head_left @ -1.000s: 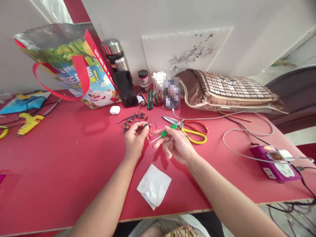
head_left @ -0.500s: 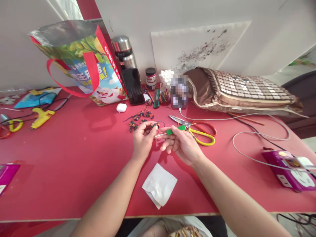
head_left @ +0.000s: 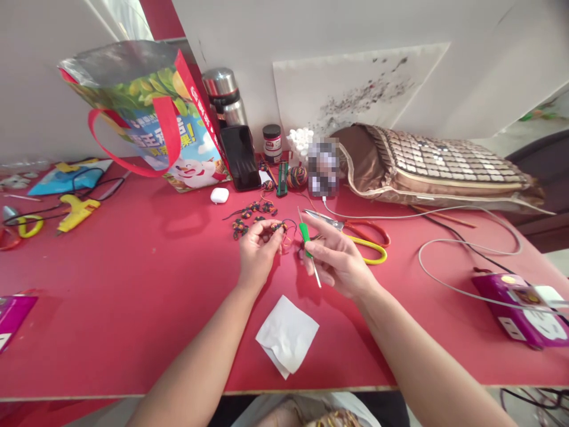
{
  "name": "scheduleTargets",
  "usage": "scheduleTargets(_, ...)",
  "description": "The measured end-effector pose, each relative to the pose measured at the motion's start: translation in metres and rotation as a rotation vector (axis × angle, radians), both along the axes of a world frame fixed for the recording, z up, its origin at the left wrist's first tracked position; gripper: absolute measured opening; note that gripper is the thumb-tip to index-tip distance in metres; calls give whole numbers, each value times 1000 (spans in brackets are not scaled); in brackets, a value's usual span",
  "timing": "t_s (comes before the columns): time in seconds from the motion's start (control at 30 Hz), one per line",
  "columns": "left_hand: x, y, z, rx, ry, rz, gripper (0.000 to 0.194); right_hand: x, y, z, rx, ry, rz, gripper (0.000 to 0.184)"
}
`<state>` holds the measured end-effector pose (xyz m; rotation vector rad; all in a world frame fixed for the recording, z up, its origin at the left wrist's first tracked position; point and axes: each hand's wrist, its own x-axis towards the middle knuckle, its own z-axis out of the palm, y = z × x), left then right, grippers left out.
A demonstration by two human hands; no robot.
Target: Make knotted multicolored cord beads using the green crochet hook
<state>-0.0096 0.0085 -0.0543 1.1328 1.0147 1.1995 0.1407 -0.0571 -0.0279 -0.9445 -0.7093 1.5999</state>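
Observation:
My left hand (head_left: 260, 246) pinches a small crocheted piece of dark and orange yarn (head_left: 279, 228) between thumb and fingertips, and loose yarn ends curl from its right side. My right hand (head_left: 340, 255) holds a double-ended crochet hook (head_left: 306, 237) by its green middle. One metal end points up and away, the other down toward me, and neither touches the yarn. Just beyond my left hand lie several similar multicoloured pieces (head_left: 253, 209). Large scissors (head_left: 376, 252) with red and yellow handles lie partly hidden behind my right hand.
A folded white tissue (head_left: 288, 335) lies between my forearms. At the back stand a phone (head_left: 240, 157), a shopping bag (head_left: 195, 130), a yarn ball (head_left: 297, 177) and a sequined bag (head_left: 444, 163). A white cable (head_left: 422, 252) loops right; a yellow glue gun (head_left: 77, 212) lies left.
My right hand has turned the hook from nearly level to steep and drawn its tip off the yarn piece. My left hand stays in place.

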Motion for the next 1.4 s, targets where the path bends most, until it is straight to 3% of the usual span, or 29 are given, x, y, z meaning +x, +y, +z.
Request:
scheduleTargets(0.07,-1,0,0,-6,-10,4,21,6,-2,5,27,-24,31,73)
scheduleTargets(0.2,-1,2,-1,-7,-23,9,21,16,-5,7,78,-7,33,45)
scheduleTargets(0.3,-2,2,-2,-5,-19,16,20,17,-6,2,158,-6,-63,50)
scheduleTargets(0.37,-2,2,-1,-2,-16,15,20,14,-4,-2,178,-11,-150,42)
scheduleTargets(0.57,-2,0,1,52,8,15,21,7,-1,-2,89,-124,-359,43)
scheduleTargets(0.73,-4,-4,2,136,77,29,17,6,-3,5,121,-5,-282,46)
scheduleTargets(1.07,-8,-9,-1,351,188,11,11,1,-8,-7,265,-101,-364,15)
scheduleTargets(1.4,-5,-9,6,163,36,-111,22,-2,-5,-3,301,-59,-277,28)
